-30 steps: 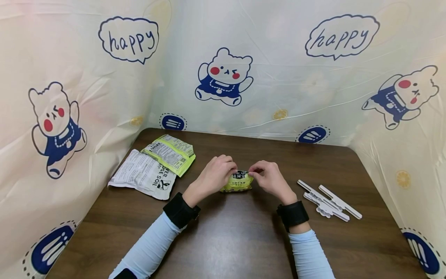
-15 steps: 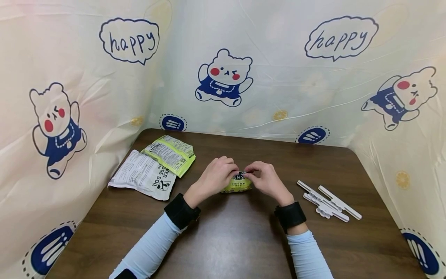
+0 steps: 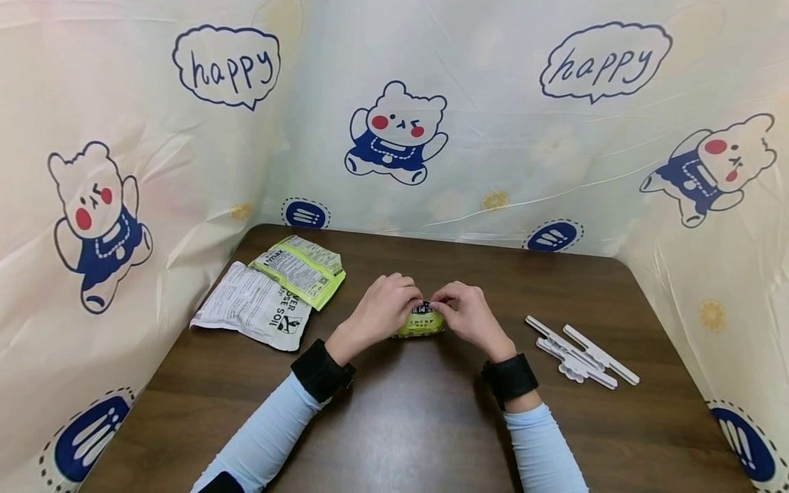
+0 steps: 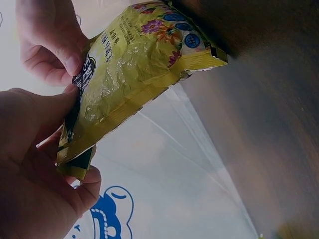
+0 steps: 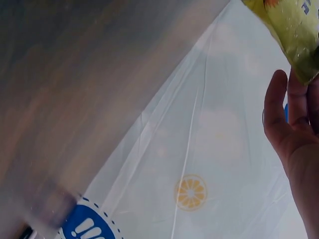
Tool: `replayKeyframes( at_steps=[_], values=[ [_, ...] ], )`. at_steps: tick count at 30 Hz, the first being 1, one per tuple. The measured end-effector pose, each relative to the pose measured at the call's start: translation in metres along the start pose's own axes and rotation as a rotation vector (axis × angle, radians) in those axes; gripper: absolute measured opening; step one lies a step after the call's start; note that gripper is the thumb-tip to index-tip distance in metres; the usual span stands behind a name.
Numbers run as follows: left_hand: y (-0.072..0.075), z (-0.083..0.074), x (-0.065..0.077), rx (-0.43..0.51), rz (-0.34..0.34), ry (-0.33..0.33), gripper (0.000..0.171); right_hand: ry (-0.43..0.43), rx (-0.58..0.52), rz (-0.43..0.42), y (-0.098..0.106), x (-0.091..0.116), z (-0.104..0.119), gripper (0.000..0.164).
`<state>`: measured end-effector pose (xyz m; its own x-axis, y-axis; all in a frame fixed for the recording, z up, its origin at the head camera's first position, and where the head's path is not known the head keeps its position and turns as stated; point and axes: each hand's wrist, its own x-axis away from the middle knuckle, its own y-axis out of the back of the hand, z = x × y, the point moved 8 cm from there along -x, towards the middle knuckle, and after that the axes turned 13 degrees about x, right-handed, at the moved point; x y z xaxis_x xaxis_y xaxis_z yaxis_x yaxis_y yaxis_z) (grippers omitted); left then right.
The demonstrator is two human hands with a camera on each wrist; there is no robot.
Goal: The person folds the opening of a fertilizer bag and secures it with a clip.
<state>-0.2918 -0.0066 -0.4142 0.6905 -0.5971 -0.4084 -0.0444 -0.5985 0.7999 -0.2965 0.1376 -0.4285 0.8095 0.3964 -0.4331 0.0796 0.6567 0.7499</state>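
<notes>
Both hands are pinching the top edge of the small yellow packet: the left hand is gripping the left part of the dark band, the right hand the right, fingertips nearly meeting. The packet is standing on the wooden table between them. Judged step: working the packet's top edge. A firm, even pinch seems called for. Left of the grip are lying a white pouch and a green pouch; right of it, white clips

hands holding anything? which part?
Both: left hand and right hand pinch the top edge of the small yellow packet, whose bottom rests on the table.
</notes>
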Motion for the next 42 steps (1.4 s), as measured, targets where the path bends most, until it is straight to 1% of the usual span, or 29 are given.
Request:
replayKeyframes(
  at_steps=[6, 13, 19, 24, 31, 36, 42],
  values=[
    [0.0, 0.0, 0.0, -0.01, -0.012, 0.0, 0.008, -0.022, 0.015, -0.033, -0.001, 0.001, 0.0, 0.011],
    [0.0, 0.0, 0.001, -0.034, -0.021, -0.011, 0.007, -0.012, -0.015, -0.034, -0.003, 0.0, 0.006, 0.008],
    [0.0, 0.001, 0.001, -0.037, -0.015, -0.006, 0.008, -0.008, -0.005, -0.049, -0.004, -0.001, 0.007, 0.011],
    [0.0, 0.002, 0.0, -0.031, -0.011, -0.003, 0.007, -0.012, 0.003, -0.038, -0.006, -0.002, 0.006, 0.011],
    [-0.001, 0.0, 0.001, -0.004, -0.009, -0.008, 0.008, 0.0, -0.013, 0.008, -0.01, -0.002, 0.007, 0.006],
    [0.0, 0.003, 0.001, 0.035, 0.014, -0.002, 0.008, 0.009, -0.011, -0.026, -0.011, -0.002, 0.007, 0.005],
    [0.007, 0.009, 0.0, 0.131, 0.065, 0.014, 0.007, 0.041, -0.003, -0.059, -0.01, -0.002, 0.01, 0.005]
  ],
)
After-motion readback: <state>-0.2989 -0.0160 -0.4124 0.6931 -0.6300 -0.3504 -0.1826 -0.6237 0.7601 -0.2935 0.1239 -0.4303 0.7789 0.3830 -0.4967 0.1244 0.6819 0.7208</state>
